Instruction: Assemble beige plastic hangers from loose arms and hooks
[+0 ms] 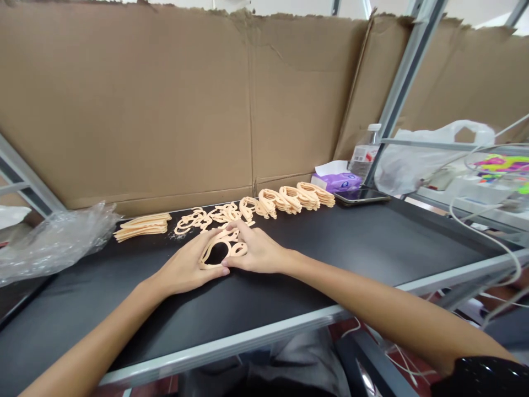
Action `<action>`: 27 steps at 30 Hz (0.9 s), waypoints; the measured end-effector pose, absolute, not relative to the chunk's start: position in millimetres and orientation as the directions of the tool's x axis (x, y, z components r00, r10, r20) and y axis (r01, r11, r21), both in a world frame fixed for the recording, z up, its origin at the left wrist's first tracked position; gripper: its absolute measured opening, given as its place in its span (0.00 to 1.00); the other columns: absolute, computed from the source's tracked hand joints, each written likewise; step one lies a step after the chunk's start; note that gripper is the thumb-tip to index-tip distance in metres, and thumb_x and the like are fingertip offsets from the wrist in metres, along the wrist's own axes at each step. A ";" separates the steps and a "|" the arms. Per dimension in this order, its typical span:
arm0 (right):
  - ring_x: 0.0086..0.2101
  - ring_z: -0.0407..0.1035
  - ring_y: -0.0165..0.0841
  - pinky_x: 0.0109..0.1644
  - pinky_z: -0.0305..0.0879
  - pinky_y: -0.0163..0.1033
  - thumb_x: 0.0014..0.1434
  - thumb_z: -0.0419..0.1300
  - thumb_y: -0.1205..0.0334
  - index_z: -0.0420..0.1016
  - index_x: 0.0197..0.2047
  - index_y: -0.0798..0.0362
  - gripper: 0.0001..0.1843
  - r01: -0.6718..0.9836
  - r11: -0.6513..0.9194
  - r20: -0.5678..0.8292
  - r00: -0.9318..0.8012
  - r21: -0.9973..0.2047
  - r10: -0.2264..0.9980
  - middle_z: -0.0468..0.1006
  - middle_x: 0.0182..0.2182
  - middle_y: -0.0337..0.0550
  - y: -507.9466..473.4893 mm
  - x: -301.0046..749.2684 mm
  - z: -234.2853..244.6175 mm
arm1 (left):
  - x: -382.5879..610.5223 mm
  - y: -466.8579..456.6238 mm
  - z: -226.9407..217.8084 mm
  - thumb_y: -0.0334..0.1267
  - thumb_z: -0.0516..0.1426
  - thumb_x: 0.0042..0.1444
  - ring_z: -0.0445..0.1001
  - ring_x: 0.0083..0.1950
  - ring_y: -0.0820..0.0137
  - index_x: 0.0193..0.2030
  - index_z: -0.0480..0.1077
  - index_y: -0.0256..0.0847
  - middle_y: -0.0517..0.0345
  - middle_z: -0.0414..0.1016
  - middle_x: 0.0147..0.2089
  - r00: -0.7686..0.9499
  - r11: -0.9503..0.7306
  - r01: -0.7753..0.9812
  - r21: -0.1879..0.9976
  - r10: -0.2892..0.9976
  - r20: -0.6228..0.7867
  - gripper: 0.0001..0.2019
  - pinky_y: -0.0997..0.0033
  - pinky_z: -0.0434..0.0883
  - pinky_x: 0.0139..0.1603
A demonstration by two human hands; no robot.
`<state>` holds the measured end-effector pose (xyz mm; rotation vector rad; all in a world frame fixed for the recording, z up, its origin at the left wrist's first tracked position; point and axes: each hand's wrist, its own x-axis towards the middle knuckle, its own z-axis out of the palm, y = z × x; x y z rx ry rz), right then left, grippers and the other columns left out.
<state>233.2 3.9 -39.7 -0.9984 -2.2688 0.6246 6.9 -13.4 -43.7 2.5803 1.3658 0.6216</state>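
Between my two hands, just above the black tabletop, is a flat cream-coloured cut-out piece (205, 256) with a large round opening and smaller rings. My left hand (188, 263) grips its left edge, thumb below and fingers above. At the right side, my right hand (261, 249) pinches the piece near a small ring, its thumb close to the left thumb. Right behind the hands lies a loose heap of curly cream pieces (193, 219). Stacked cream ring-shaped pieces (289, 199) run in a row to the right of the heap. My fingers partly cover the held piece.
Long cream strips (142, 226) lie stacked at the left, near a crumpled clear plastic bag (61, 240). At the back right are a purple tissue pack (336, 181), a phone (361, 196) and a plastic bottle (366, 154). Cardboard (165, 110) walls the back; a metal rail (231, 343) edges the front.
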 end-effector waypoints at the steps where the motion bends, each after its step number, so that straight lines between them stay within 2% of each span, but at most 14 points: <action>1: 0.32 0.69 0.36 0.34 0.59 0.36 0.51 0.67 0.50 0.61 0.60 0.51 0.36 0.506 0.623 0.327 -0.556 -0.597 0.765 0.73 0.30 0.38 4.3 233.2 -40.1 | 6.9 -13.1 -43.0 0.58 0.61 0.54 0.65 0.66 0.53 0.70 0.53 0.42 0.46 0.63 0.68 0.501 -0.576 0.752 0.321 0.816 0.289 0.42 0.56 0.64 0.65; 3: 0.32 0.69 0.35 0.35 0.58 0.36 0.52 0.66 0.48 0.63 0.60 0.50 0.35 0.521 0.652 0.348 -0.566 -0.551 0.747 0.74 0.31 0.38 5.1 233.4 -40.2 | 6.9 -12.2 -40.6 0.58 0.60 0.55 0.67 0.63 0.54 0.69 0.56 0.42 0.46 0.66 0.65 0.513 -0.590 0.745 0.312 0.805 0.298 0.40 0.55 0.65 0.64; 5: 0.31 0.68 0.33 0.34 0.56 0.36 0.54 0.65 0.45 0.68 0.56 0.49 0.30 0.558 0.657 0.359 -0.557 -0.507 0.749 0.74 0.30 0.37 5.9 233.9 -39.2 | 6.6 -11.6 -38.6 0.58 0.60 0.55 0.69 0.59 0.55 0.67 0.60 0.42 0.46 0.69 0.60 0.526 -0.604 0.740 0.295 0.794 0.304 0.37 0.54 0.67 0.62; 8: 0.29 0.67 0.30 0.33 0.53 0.35 0.60 0.59 0.44 0.77 0.42 0.51 0.19 0.625 0.630 0.393 -0.493 -0.460 0.776 0.75 0.28 0.38 8.4 235.2 -36.7 | 5.1 -12.6 -39.0 0.56 0.60 0.55 0.70 0.56 0.57 0.64 0.64 0.41 0.47 0.68 0.55 0.533 -0.607 0.734 0.303 0.793 0.296 0.34 0.54 0.71 0.58; 10: 0.31 0.67 0.30 0.34 0.54 0.35 0.64 0.57 0.47 0.77 0.36 0.53 0.18 0.655 0.613 0.443 -0.436 -0.441 0.784 0.75 0.30 0.40 11.1 236.3 -35.5 | 4.2 -14.7 -40.6 0.53 0.60 0.57 0.70 0.56 0.58 0.66 0.62 0.43 0.46 0.66 0.57 0.528 -0.591 0.720 0.363 0.806 0.266 0.33 0.57 0.75 0.53; 12: 0.35 0.68 0.31 0.38 0.56 0.36 0.66 0.55 0.51 0.78 0.36 0.54 0.17 0.671 0.613 0.486 -0.405 -0.419 0.775 0.76 0.34 0.43 14.3 237.5 -35.7 | 4.0 -17.0 -41.5 0.48 0.59 0.58 0.69 0.57 0.58 0.69 0.59 0.45 0.45 0.65 0.59 0.535 -0.582 0.701 0.412 0.811 0.236 0.32 0.59 0.78 0.48; 15: 0.42 0.67 0.34 0.45 0.58 0.38 0.68 0.53 0.55 0.79 0.38 0.55 0.17 0.673 0.645 0.485 -0.454 -0.363 0.747 0.76 0.38 0.47 18.6 238.6 -38.5 | 5.0 -18.6 -40.2 0.42 0.58 0.58 0.66 0.61 0.57 0.68 0.60 0.49 0.46 0.65 0.62 0.577 -0.604 0.668 0.434 0.789 0.211 0.30 0.58 0.77 0.49; 18: 0.41 0.66 0.35 0.47 0.58 0.39 0.68 0.53 0.58 0.79 0.31 0.57 0.19 0.666 0.675 0.429 -0.534 -0.318 0.729 0.74 0.33 0.48 21.2 238.3 -42.0 | 6.1 -17.9 -38.4 0.42 0.56 0.60 0.64 0.63 0.57 0.65 0.64 0.51 0.48 0.62 0.65 0.601 -0.587 0.646 0.488 0.786 0.149 0.25 0.62 0.78 0.48; 21: 0.36 0.65 0.33 0.43 0.58 0.38 0.66 0.55 0.61 0.77 0.26 0.57 0.18 0.626 0.704 0.421 -0.569 -0.336 0.706 0.73 0.27 0.45 22.6 237.2 -44.1 | 6.2 -16.6 -38.2 0.46 0.55 0.61 0.68 0.59 0.58 0.63 0.67 0.51 0.47 0.62 0.65 0.578 -0.560 0.647 0.518 0.803 0.145 0.23 0.64 0.79 0.44; 23: 0.31 0.64 0.31 0.39 0.56 0.37 0.65 0.56 0.63 0.76 0.24 0.57 0.18 0.603 0.710 0.425 -0.572 -0.362 0.702 0.73 0.24 0.43 23.4 236.5 -44.8 | 5.7 -15.6 -38.0 0.47 0.56 0.60 0.69 0.58 0.57 0.61 0.69 0.50 0.47 0.64 0.63 0.565 -0.576 0.652 0.493 0.803 0.192 0.22 0.61 0.78 0.46; 27: 0.28 0.62 0.29 0.36 0.55 0.36 0.62 0.56 0.67 0.73 0.21 0.57 0.18 0.567 0.734 0.453 -0.579 -0.373 0.678 0.72 0.22 0.41 23.6 235.2 -45.6 | 2.7 -11.2 -36.6 0.43 0.56 0.58 0.66 0.61 0.57 0.56 0.73 0.47 0.49 0.69 0.58 0.526 -0.596 0.694 0.404 0.803 0.282 0.19 0.52 0.68 0.62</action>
